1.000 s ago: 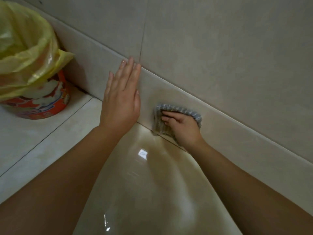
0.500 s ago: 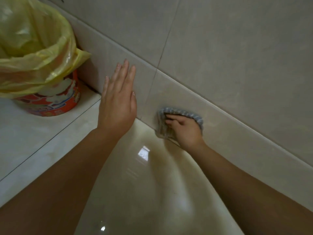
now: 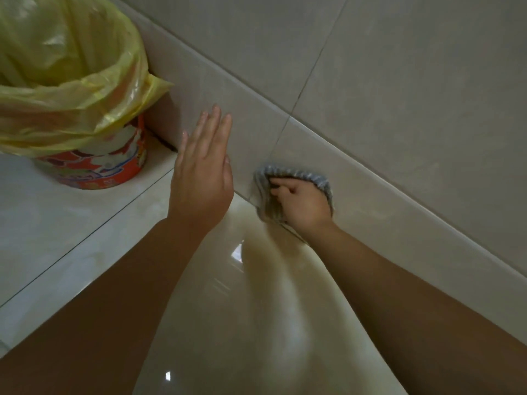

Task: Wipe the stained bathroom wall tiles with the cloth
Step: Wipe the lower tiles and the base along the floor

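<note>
Head view: right hand [image 3: 302, 205] grips cloth [image 3: 319, 178], pressing low wall tile [image 3: 370, 195]; left hand [image 3: 202, 178] flat, fingers straight, bracing. Advice: firm overlapping strokes along floor joint.

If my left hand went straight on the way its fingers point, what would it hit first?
Probably just wall. The left hand is flat at the low tile, fingers pointing up it, so it would reach the joint with the upper tiles first. The bin sits left of that line.

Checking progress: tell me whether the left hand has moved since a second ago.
Yes. The left hand slid left, from the vertical grout line toward the bin.
</note>
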Motion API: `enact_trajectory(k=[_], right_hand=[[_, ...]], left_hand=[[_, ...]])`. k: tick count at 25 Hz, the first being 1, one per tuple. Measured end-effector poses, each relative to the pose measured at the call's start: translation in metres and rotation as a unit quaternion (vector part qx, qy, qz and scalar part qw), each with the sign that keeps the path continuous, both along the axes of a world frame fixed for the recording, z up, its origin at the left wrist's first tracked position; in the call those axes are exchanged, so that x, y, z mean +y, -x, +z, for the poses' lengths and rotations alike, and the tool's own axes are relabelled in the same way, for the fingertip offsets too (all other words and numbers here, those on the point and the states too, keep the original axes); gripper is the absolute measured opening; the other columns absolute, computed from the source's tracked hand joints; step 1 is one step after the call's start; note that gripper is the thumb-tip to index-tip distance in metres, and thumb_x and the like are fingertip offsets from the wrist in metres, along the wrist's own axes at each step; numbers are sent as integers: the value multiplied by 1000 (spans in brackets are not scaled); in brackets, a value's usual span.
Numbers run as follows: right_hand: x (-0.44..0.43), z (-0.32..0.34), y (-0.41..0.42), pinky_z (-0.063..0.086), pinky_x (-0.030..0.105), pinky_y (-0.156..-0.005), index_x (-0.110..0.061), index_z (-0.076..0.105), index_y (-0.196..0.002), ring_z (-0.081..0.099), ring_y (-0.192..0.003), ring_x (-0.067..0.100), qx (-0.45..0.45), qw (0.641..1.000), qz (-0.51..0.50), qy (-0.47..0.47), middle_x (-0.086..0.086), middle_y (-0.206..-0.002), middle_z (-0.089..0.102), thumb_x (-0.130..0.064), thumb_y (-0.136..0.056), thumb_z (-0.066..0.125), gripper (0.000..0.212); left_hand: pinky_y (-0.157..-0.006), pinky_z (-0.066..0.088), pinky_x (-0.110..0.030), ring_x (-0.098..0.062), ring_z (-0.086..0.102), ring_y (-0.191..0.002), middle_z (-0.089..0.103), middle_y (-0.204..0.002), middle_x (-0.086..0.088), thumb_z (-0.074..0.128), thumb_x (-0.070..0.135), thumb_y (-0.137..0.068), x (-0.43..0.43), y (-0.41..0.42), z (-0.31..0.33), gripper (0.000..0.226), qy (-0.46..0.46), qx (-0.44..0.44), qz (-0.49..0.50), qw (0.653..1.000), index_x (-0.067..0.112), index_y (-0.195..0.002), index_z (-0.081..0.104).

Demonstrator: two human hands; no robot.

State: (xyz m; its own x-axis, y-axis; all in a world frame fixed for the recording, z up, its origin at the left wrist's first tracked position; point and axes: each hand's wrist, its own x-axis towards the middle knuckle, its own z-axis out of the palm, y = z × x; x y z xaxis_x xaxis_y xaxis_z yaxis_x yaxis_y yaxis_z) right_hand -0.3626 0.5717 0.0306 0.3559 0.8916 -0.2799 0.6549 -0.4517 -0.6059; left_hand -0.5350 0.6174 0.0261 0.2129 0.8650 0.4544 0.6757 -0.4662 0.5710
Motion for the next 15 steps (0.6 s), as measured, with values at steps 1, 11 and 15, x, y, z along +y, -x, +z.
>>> enact_trajectory(k=[1,11,15], right_hand=[[-10,-6,-8,48,35,-101,-40,68,-116,63,-110,15,-33,999,1,24,-9,-116,71,-37,-91,48,33],[46,20,35,49,35,-97,-38,69,-115,65,-106,17,-46,995,23,-85,-6,-112,72,-37,-87,45,36],[60,-11,44,47,34,-96,-36,64,-123,58,-116,24,-175,977,117,26,-2,-128,64,-29,-96,40,36]], left_hand=[[-122,6,-42,-19,11,-151,19,-163,-6,42,2,-95,0,4,-1,63,1,-2,3,1000,11,-154,23],[-123,8,-43,-19,14,-151,23,-162,-6,42,-1,-92,7,6,-5,64,-2,-33,14,999,10,-153,27],[-123,10,-46,-21,15,-151,24,-162,-8,43,-2,-92,6,8,-21,65,7,-14,9,1000,9,-153,26]])
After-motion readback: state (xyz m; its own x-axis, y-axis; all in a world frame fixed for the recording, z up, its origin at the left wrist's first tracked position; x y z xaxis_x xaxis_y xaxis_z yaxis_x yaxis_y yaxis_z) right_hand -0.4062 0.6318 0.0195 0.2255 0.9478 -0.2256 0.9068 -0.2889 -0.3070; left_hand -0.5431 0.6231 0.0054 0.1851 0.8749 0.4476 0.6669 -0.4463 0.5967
